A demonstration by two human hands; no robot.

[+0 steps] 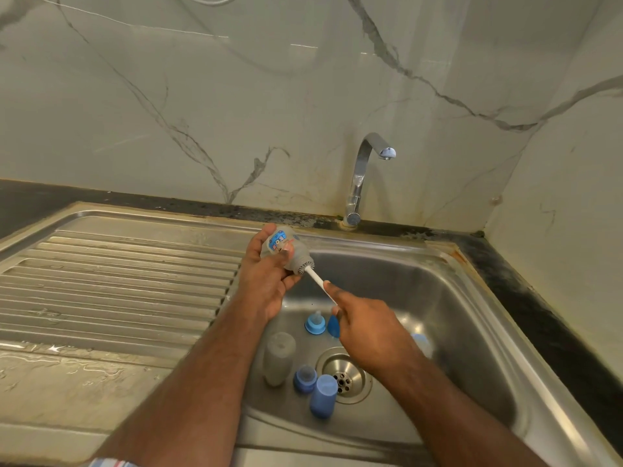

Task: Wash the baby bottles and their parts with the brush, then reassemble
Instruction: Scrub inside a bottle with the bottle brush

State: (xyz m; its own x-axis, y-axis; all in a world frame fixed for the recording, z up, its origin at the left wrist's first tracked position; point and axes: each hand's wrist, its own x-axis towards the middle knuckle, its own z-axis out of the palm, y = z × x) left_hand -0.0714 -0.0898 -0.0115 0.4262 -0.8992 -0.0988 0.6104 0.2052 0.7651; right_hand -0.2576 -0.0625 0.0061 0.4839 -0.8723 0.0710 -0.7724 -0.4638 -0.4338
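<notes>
Over the steel sink (472,298), the left hand (266,278) has its fingers wrapped round a clear baby bottle (286,247) tilted mouth-down, while the right hand (367,328) pinches the white brush (317,281) handle, bristles at the bottle's mouth.

The left hand (266,278) holds a bottle (286,249). The right hand (367,326) holds the brush (315,276), its bristles inside the bottle.

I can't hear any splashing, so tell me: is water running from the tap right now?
No. The spout of the tap shows no stream below it, and the left hand holds the bottle off to the side.
</notes>
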